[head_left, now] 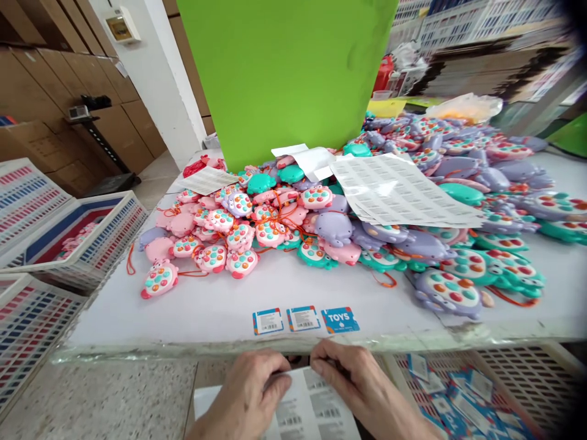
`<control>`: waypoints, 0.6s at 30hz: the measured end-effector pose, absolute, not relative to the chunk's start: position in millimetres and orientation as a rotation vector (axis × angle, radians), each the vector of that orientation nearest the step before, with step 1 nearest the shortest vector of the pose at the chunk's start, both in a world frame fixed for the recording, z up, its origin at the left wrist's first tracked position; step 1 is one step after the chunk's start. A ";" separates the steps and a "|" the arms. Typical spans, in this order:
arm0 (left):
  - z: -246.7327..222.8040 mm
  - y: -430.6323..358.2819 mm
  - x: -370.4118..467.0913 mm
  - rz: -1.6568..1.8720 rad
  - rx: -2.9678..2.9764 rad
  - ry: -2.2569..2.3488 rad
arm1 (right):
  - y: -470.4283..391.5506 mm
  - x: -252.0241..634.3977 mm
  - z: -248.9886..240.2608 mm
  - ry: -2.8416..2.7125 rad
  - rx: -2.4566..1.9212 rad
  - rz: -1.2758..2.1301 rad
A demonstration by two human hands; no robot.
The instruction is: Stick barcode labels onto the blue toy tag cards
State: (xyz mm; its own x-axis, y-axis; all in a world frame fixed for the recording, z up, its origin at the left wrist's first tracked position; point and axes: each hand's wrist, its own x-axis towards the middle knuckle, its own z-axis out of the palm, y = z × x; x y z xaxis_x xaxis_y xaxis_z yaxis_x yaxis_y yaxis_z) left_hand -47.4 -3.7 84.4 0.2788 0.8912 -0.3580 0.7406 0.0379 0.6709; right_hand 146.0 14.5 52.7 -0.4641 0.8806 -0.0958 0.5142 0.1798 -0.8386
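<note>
Just below the table's front edge, a white sheet of barcode stickers (293,409) is held up between both hands. My left hand (250,391) pinches its top edge between thumb and bent fingers. At the sheet's upper right, my right hand (355,382) has its thumb and fingers closed on the edge; the fingertips are partly hidden. Three small cards lie in a row on the table near the hands. The left card (268,321) and the middle card (303,318) bear white barcode labels. A blue card (340,319) on the right shows the word TOYS.
Piles of pink toys (211,260), purple toys (334,228) and green toys cover the table (220,305). More sticker sheets (398,189) lie on them. A green board (288,79) stands behind. Baskets stand left (77,256) and lower right (392,370), the latter holding cards (468,412).
</note>
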 end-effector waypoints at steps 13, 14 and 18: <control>89.6 5.6 -45.3 0.141 1.648 1.448 | 5.4 146.2 43.2 -2.202 -0.694 0.367; 89.0 6.6 -45.7 0.128 1.636 1.451 | 3.1 148.2 43.4 -2.191 -0.704 0.337; 86.3 3.5 -48.8 0.068 1.618 1.437 | -0.9 161.2 41.5 -2.206 -0.911 0.296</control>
State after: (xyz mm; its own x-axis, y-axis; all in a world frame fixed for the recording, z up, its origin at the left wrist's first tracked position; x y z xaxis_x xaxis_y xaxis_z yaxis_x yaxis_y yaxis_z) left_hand -48.8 3.5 86.3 0.3110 0.7998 -0.5134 0.7479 0.1274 0.6515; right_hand 161.2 -0.9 41.5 -0.4908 0.6876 0.5350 0.5221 0.7238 -0.4512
